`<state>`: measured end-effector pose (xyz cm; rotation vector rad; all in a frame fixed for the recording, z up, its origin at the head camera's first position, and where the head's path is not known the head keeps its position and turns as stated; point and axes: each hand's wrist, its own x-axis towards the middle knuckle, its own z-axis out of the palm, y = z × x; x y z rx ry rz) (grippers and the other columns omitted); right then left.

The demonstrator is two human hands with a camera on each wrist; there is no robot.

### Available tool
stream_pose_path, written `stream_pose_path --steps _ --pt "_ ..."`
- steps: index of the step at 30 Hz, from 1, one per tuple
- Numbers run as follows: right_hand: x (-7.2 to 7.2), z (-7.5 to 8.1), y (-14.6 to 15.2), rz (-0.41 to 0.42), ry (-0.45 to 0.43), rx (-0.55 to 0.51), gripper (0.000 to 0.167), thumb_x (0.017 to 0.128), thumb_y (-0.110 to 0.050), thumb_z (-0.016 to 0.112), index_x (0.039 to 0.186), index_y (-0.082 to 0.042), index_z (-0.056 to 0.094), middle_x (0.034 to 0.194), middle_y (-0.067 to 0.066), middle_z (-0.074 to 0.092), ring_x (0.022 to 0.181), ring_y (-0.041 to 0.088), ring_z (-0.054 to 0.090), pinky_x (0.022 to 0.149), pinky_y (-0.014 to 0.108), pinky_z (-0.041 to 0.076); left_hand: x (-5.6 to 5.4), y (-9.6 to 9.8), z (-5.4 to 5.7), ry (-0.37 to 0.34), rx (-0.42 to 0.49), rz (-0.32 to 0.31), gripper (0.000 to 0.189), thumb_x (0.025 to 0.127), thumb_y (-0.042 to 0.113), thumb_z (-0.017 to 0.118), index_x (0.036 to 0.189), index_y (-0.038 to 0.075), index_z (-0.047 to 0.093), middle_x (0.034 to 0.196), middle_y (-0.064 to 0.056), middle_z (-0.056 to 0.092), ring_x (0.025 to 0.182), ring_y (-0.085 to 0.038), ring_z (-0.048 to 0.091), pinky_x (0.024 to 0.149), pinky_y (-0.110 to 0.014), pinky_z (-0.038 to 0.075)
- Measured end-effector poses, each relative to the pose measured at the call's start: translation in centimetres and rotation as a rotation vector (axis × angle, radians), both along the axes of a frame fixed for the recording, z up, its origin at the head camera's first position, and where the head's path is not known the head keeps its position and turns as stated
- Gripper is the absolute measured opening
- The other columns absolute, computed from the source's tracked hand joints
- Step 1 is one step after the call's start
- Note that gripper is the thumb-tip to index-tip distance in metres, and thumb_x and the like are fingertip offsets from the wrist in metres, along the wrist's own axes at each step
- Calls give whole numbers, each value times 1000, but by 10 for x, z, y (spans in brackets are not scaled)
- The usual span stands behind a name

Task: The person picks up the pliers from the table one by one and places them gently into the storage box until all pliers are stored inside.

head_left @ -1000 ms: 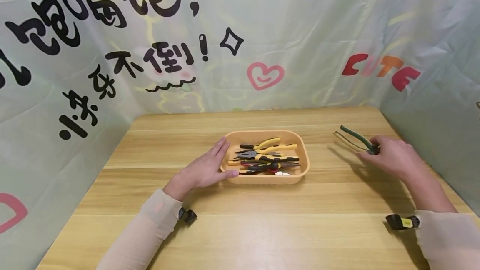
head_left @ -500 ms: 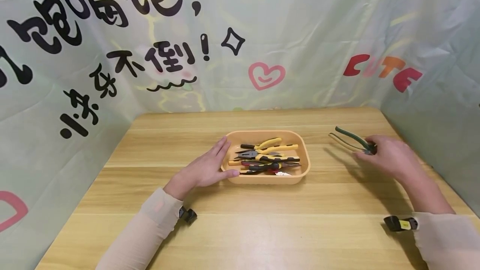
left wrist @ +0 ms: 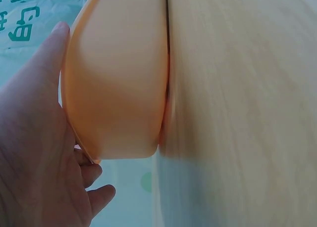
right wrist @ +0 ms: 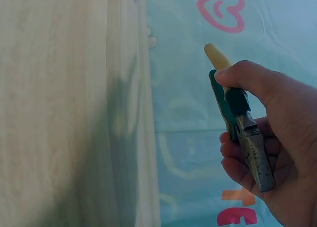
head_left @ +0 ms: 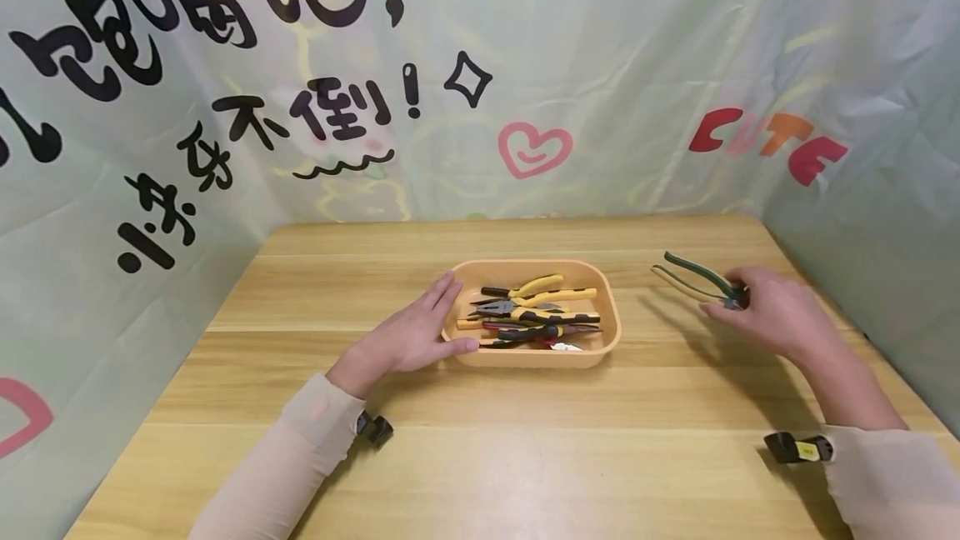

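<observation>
A peach plastic tray [head_left: 536, 361] stands mid-table, with several yellow-and-black pliers [head_left: 543, 317] lying in it. My left hand [head_left: 405, 327] rests against the tray's left end, its fingers stretched along the rim and the thumb over the near corner. In the left wrist view the thumb lies along the tray wall [left wrist: 119, 78]. Off to the right, my right hand [head_left: 776, 311] holds green-handled pliers [head_left: 701, 272] above the table, handles pointing up and left. In the right wrist view their worn metal head [right wrist: 256, 155] sits inside the palm, with thumb and fingers around the pliers.
The wooden table [head_left: 525, 440] runs back to a fabric curtain [head_left: 615, 90] printed with black characters and a pink heart. Curtain also encloses both sides. Each wrist carries a small black camera, such as the right camera [head_left: 797, 447].
My right hand has shifted slightly left with the green-handled pliers. My left hand and the tray have kept their place.
</observation>
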<state>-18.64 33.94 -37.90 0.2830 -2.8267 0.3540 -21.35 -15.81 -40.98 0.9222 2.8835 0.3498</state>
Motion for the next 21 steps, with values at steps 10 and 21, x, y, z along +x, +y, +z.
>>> stream_pose_path --steps 10,21 --pt "-2 4 -10 33 11 25 46 79 -38 80 97 2 66 72 1 54 65 19 50 56 35 39 0 -1 -1 -6 1 4 108 85 84 29 158 7 3 163 -6 -10 148 -22 2 115 -41 23" --pt "-3 12 -20 52 6 49 57 81 -45 77 108 4 65 78 4 58 68 22 52 58 38 41 0 0 -1 -8 -7 5 110 84 86 26 158 8 2 164 -8 -8 148 -21 1 115 -41 23"
